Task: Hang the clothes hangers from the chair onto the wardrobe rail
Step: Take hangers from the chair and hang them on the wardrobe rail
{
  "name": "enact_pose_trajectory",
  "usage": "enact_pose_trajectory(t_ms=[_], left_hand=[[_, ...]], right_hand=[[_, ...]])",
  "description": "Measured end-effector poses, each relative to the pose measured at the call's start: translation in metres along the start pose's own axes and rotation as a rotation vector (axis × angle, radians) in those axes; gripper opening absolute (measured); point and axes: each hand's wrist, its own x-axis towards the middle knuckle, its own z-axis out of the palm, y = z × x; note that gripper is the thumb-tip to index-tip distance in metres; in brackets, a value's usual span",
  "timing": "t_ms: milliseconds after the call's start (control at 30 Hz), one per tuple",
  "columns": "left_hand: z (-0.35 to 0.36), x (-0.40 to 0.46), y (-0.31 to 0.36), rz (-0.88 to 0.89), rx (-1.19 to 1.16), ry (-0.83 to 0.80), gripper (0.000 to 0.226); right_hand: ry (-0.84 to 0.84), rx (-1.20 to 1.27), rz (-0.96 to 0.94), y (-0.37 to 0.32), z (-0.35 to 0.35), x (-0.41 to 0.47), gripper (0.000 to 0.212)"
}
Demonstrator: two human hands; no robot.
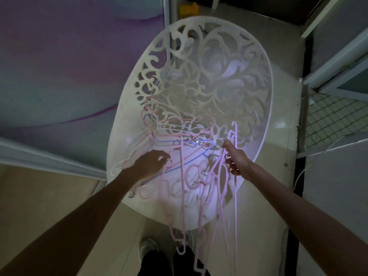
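Observation:
A white plastic chair point(201, 80) with a scroll-cut back fills the middle of the head view. A tangle of thin hangers lies on its seat, mostly pink point(191, 184), with a blue one point(179, 142) among them. My left hand point(151, 162) reaches into the pile, its fingers curled round pink hanger wires at the seat's middle. My right hand point(236, 160) grips a bunch of pink hangers point(229, 198) that dangle past the seat's front edge toward the floor. The wardrobe rail is out of sight.
A bed with purple-grey bedding point(59, 66) lies along the left. A metal frame and wire mesh panel point(334, 116) stand at the right, with a white cable point(310, 166) trailing beside them. My feet point(159, 253) stand on the pale floor below the chair.

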Motion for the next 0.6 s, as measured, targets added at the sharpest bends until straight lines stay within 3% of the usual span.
enact_pose_trajectory(t_ms=[67, 133, 233, 400, 467, 600], left_hand=[[0.000, -0.025, 0.016, -0.180, -0.504, -0.122, 0.043], [-0.008, -0.057, 0.028, -0.257, -0.806, -0.278, 0.065], [-0.024, -0.104, 0.045, -0.135, -0.910, -0.498, 0.074], [-0.062, -0.182, 0.072, 0.008, -1.030, -0.667, 0.103], [-0.076, -0.215, 0.075, 0.013, -1.006, -0.620, 0.095], [-0.099, -0.265, 0.071, -0.025, -0.811, -0.298, 0.066]], right_hand=[[0.002, 0.042, 0.031, -0.007, 0.003, -0.008, 0.040], [-0.020, 0.107, 0.068, -0.017, 0.007, -0.020, 0.040], [-0.094, 0.225, 0.127, -0.034, 0.017, -0.041, 0.044], [-0.208, 0.259, 0.181, -0.067, 0.049, -0.104, 0.053], [-0.229, 0.252, 0.176, -0.076, 0.063, -0.132, 0.050], [-0.275, 0.297, 0.089, -0.086, 0.095, -0.183, 0.055]])
